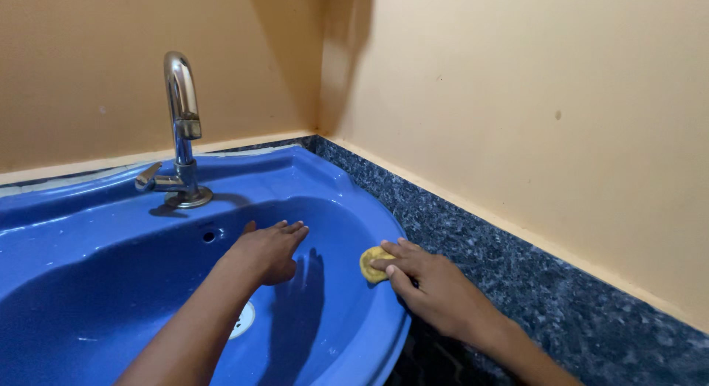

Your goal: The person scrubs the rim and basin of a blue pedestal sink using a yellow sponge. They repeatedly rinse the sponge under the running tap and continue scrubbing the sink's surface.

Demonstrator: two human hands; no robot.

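In the head view, the person's right hand (pixel 436 286) presses a small yellow scouring pad (pixel 374 264) flat against the right rim of the blue sink (pixel 88 231), with the fingers extended and close together on top of the pad rather than curled around it. The pad sits on the rim's inner edge, just beside the dark speckled stone counter (pixel 517 268). The left hand (pixel 267 251) hangs over the basin with the fingers straight, slightly spread and holding nothing; whether it touches the far wall of the bowl cannot be told. Below the forearm, part of the white drain (pixel 242 321) shows, and a chrome tap (pixel 181 128) stands at the back of the sink.

Since the pad is only pinned by the fingertips on a sloping, glossy rim, it could likely slide out from under them and drop into the bowl. A hard push outward could carry it onto the counter.
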